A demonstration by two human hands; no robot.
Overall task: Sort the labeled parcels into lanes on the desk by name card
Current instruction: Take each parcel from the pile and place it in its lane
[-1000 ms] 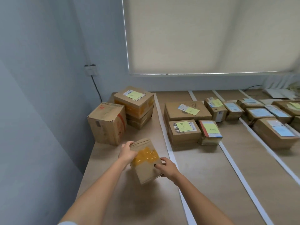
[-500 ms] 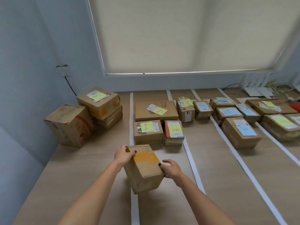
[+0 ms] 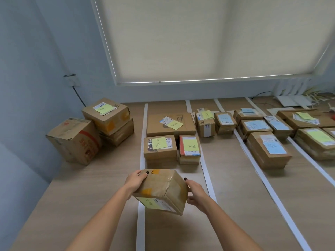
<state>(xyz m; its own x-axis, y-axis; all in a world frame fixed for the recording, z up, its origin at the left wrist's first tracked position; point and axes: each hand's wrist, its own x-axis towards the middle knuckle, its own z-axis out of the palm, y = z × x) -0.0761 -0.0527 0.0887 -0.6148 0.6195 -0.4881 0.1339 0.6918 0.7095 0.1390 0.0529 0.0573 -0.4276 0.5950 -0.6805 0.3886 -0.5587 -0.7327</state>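
Observation:
I hold a small brown cardboard parcel (image 3: 163,189) above the desk, over the near end of the lane between the two leftmost white tape strips. My left hand (image 3: 136,181) grips its left top edge and my right hand (image 3: 194,193) grips its right side. The parcel is tilted toward me, so a yellow note and a white shipping label show on its near face. Orange tape patches mark its top. Just beyond it in the same lane sit three parcels with yellow notes, the nearest (image 3: 160,148) with a smaller one (image 3: 189,149) beside it.
White tape strips (image 3: 207,178) split the wooden desk (image 3: 81,196) into lanes. At far left stand a plain box (image 3: 74,140) and a two-box stack (image 3: 108,120). Lanes to the right hold parcels with blue notes (image 3: 268,149) and yellow notes (image 3: 315,140). A white router sits at the back right.
I have carried the parcel rightward from the left area to the lane with yellow-noted parcels. I tipped it toward me, so its labelled face now shows.

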